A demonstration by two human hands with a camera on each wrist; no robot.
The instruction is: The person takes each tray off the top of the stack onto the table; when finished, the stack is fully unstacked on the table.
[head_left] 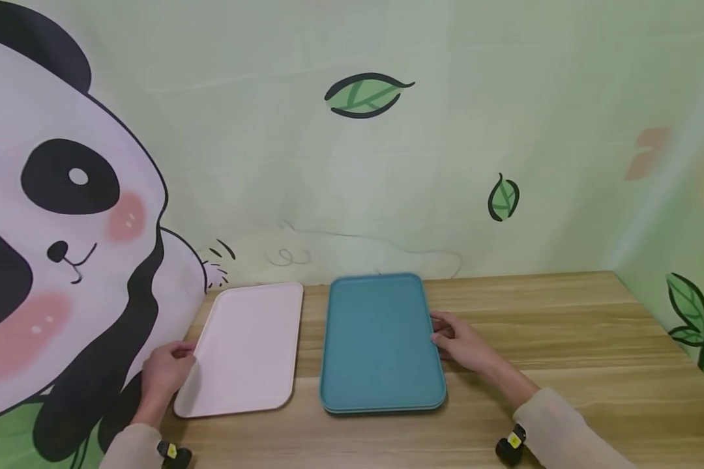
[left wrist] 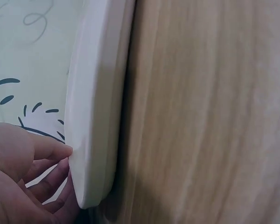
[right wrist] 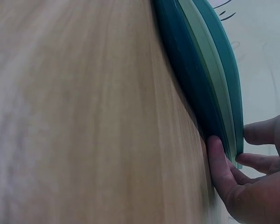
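Note:
A white tray (head_left: 243, 352) lies on the table at the left. My left hand (head_left: 167, 371) is at its left edge; in the left wrist view curled fingers (left wrist: 56, 147) pinch the rim, and some fingertips are hidden behind it. To the right lies a stack of teal trays (head_left: 381, 342), its edge showing bands of teal, pale green and dark blue in the right wrist view. My right hand (head_left: 460, 342) holds the stack's right edge, with fingers (right wrist: 218, 158) spread over the layered rims. How many trays are stacked cannot be told.
The wooden table (head_left: 563, 339) extends to the right of the stack, and a strip of it separates the trays. A green cloth backdrop (head_left: 258, 130) with a large printed panda (head_left: 94, 215) rises behind and to the left.

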